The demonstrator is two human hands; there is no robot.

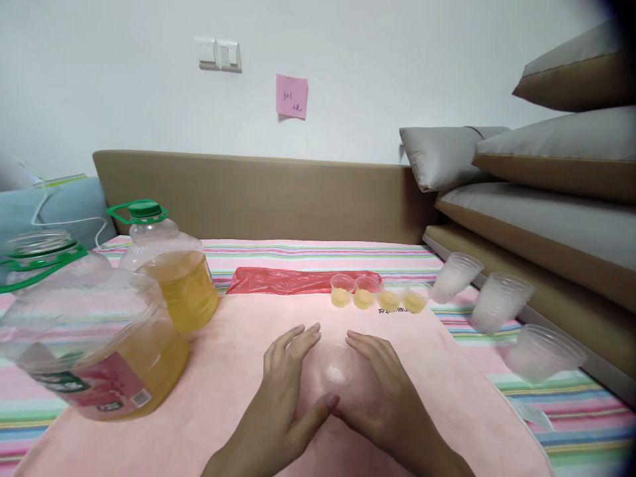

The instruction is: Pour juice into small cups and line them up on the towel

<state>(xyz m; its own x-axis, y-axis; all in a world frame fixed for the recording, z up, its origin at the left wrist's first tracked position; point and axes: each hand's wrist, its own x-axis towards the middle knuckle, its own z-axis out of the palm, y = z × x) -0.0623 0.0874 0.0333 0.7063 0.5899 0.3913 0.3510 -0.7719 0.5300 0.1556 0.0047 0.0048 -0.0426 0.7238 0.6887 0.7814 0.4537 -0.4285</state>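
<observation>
My left hand [291, 381] and my right hand [380, 384] rest low over the pink mat [238, 371], fingers outstretched and slightly curved, thumbs almost meeting. Between them is a clear, rounded plastic piece [338, 368] with a bright reflection; its exact kind is hard to make out. The hands lie along its sides, and I cannot tell how firmly they touch it. Just beyond stands a row of several small clear plastic cups [364, 298] with some yellow liquid in each. A crumpled red plastic bag [283, 281] lies behind the row.
At left stand two large clear jugs of yellow liquid: an uncapped one [119, 344] in front and a green-capped one [183, 291] behind. Three stacks of clear cups [501, 301] stand at right, beside piled cushions [551, 205]. A brown headboard [258, 195] closes off the back.
</observation>
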